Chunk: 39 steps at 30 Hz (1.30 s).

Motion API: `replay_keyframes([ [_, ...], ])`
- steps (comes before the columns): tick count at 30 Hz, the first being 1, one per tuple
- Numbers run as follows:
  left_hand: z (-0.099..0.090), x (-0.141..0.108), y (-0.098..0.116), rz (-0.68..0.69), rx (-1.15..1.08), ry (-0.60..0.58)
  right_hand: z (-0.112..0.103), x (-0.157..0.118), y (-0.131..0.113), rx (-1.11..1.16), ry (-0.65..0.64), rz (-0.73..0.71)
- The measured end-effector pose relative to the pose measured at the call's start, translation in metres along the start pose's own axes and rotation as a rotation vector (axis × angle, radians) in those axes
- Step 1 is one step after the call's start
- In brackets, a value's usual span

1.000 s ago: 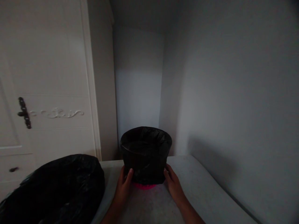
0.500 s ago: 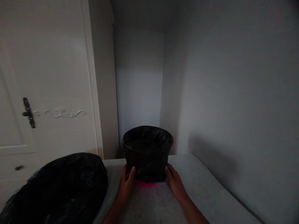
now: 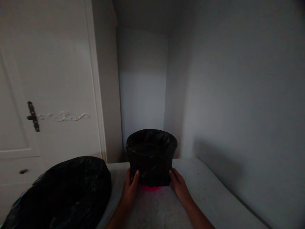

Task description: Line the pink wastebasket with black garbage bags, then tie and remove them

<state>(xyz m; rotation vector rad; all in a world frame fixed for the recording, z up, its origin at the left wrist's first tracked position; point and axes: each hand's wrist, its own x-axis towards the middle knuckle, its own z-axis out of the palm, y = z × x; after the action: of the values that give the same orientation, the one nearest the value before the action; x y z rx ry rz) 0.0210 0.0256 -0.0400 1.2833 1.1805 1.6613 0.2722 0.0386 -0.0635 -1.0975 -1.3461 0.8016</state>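
Observation:
A small trash bin stands upright on the pale tabletop, lined with a black plastic bag folded down over its rim and outside. Only a strip of its bright pink base shows below the bag. My left hand grips the lower left side, thumb toward me. On the opposite side my right hand presses against the bag, its fingers partly hidden behind the bin. To the left is a larger, round, open container covered in a black bag, apart from both hands; its lower part runs out of view.
The pale table surface stretches under the bin, its right edge running along a grey wall. At the left stands a white wardrobe with a dark handle and a raised scroll ornament. The room is dim.
The view has shifted slightly, so everything sits a little further right. Both hands keep the same hold on the lined bin, which stays in place on the table.

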Motion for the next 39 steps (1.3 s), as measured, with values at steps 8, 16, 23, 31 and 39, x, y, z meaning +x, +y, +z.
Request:
replay_keyframes([
  [8,-0.0007,0.0008,-0.0015,0.006,0.024,-0.027,-0.0010,0.0015,0.0059,-0.023,-0.014,0.003],
  [16,-0.0005,0.0012,-0.0048,0.014,0.012,-0.027,0.0000,0.0022,0.0079,-0.017,0.008,0.010],
  [23,-0.0014,0.0013,-0.0062,0.015,0.013,-0.023,-0.0002,0.0015,0.0063,-0.014,0.009,0.008],
  [31,0.0004,0.0004,-0.0035,-0.012,-0.023,-0.037,-0.0005,0.0020,0.0074,-0.030,-0.015,-0.009],
  [39,-0.0003,0.0018,-0.0047,-0.001,-0.002,-0.016,0.0010,0.0024,0.0078,-0.037,0.015,-0.012],
])
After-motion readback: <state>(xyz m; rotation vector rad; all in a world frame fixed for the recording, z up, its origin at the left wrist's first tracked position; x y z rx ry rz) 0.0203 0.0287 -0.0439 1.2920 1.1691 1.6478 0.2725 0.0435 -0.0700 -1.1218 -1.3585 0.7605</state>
